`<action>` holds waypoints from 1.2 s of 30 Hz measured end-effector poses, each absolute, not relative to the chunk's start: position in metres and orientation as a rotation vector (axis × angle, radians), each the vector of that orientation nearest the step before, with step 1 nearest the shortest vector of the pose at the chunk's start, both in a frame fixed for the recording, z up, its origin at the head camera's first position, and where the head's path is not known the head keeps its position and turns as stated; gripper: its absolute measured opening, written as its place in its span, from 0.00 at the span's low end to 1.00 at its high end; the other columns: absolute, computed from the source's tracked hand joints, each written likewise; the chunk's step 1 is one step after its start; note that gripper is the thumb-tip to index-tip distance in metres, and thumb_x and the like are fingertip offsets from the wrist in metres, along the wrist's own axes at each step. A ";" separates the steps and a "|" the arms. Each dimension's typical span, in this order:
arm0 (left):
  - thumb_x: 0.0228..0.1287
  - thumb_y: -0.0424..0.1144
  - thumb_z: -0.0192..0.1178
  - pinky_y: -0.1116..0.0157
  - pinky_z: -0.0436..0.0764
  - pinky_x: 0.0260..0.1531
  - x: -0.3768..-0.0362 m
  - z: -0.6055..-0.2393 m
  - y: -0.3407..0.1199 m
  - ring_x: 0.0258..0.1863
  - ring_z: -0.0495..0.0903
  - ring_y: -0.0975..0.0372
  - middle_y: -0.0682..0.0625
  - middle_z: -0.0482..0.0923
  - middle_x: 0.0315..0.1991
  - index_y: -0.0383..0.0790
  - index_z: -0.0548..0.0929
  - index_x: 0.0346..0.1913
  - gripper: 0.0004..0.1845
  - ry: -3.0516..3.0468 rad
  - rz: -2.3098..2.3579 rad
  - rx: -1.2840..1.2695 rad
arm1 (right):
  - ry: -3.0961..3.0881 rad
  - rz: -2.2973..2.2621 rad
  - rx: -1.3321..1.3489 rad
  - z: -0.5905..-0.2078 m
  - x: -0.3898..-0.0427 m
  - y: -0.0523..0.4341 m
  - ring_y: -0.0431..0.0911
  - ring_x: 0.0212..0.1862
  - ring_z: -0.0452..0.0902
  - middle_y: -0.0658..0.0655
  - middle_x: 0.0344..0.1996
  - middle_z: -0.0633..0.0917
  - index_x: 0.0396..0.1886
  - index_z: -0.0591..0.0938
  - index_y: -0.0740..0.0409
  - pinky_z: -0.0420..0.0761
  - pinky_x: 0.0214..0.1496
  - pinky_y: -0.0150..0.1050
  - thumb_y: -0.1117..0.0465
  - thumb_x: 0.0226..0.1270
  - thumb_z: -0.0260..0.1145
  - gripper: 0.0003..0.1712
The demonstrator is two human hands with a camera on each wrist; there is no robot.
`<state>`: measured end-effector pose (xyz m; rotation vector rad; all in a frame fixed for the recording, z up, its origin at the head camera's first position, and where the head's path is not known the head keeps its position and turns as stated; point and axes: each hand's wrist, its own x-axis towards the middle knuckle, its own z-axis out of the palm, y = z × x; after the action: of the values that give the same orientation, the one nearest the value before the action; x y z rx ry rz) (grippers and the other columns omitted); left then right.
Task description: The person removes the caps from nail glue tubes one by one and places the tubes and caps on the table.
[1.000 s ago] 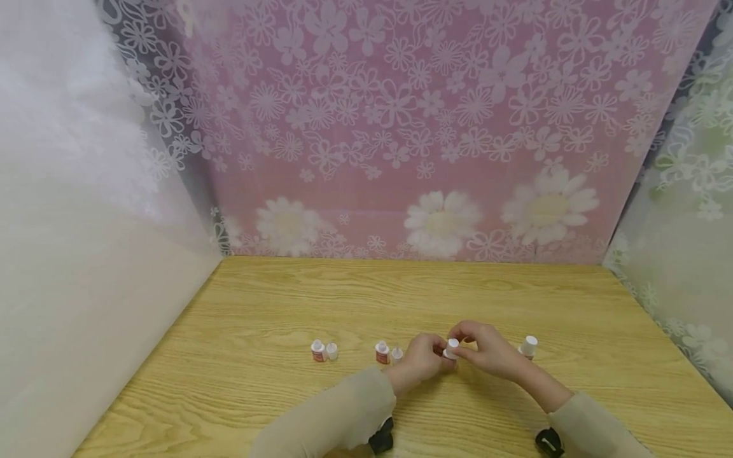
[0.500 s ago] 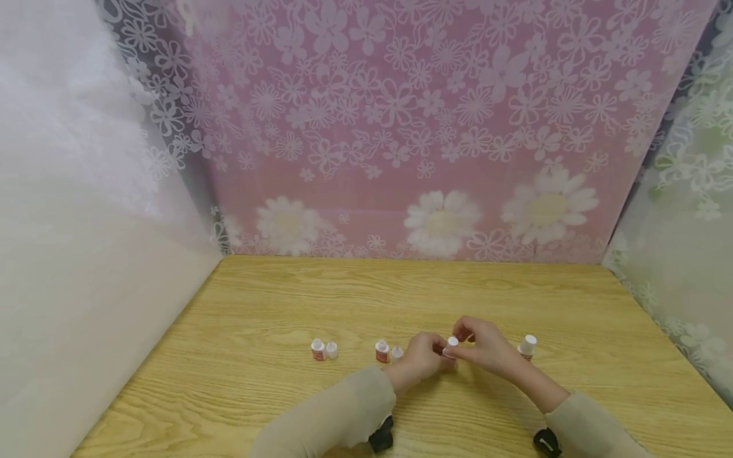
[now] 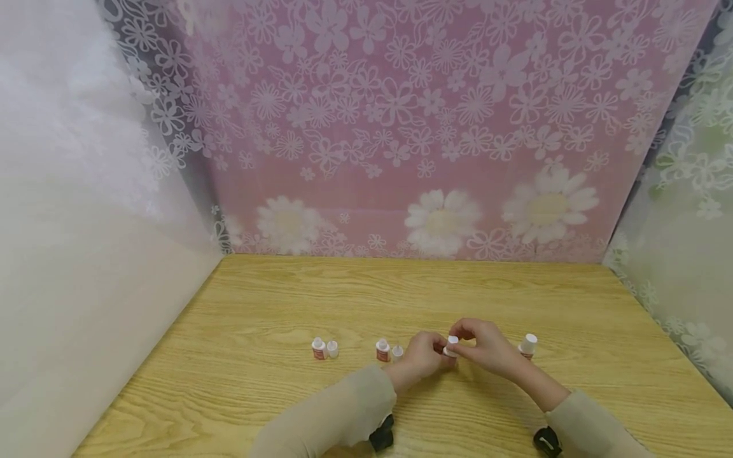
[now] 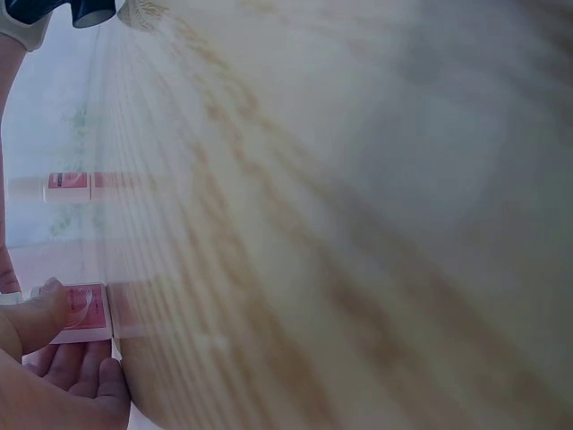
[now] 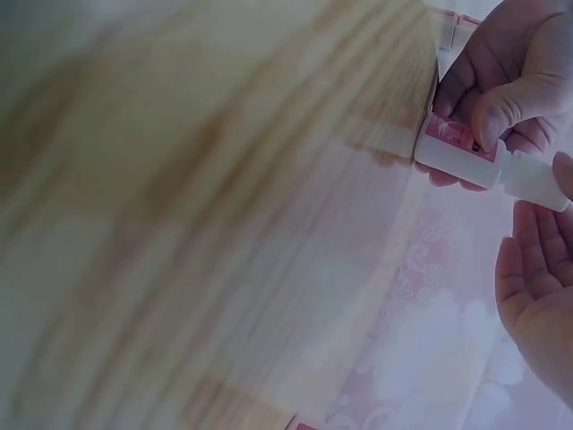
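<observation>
A small white bottle (image 5: 461, 152) with a red-pink label stands on the table, its label partly covered by a thumb. My left hand (image 3: 422, 355) grips the bottle's body from the left, as the left wrist view also shows. On its top sits a white cap (image 3: 452, 341), which my right hand (image 3: 487, 346) pinches between thumb and fingers. The right wrist view cuts off part of the right hand (image 5: 546, 309), with the cap (image 5: 528, 179) at the thumb's tip.
To the left stand two uncapped bottles (image 3: 319, 350) (image 3: 382, 351), each with a white cap (image 3: 332, 349) (image 3: 397, 353) beside it. A capped bottle (image 3: 528, 345) stands behind the right wrist. Flowered sheets (image 3: 372, 159) enclose the wooden table (image 3: 286, 299).
My right fingers have loosened from the cap, lifted slightly away, then come back round it. The left hand and the bottle have stayed almost in place.
</observation>
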<state>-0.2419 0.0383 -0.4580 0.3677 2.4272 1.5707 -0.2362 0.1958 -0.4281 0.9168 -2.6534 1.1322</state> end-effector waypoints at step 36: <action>0.47 0.32 0.67 0.73 0.71 0.24 -0.246 -0.461 0.040 0.23 0.69 0.70 0.57 0.75 0.22 0.37 0.82 0.29 0.05 2.475 1.533 0.419 | -2.717 1.015 0.933 -0.423 -0.238 0.194 0.41 0.33 0.74 0.46 0.28 0.79 0.31 0.78 0.57 0.75 0.38 0.43 0.63 0.55 0.65 0.05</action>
<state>-0.2459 0.0397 -0.4612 0.4185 2.4749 1.5326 -0.2375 0.1943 -0.4225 0.9334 -2.7170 1.0146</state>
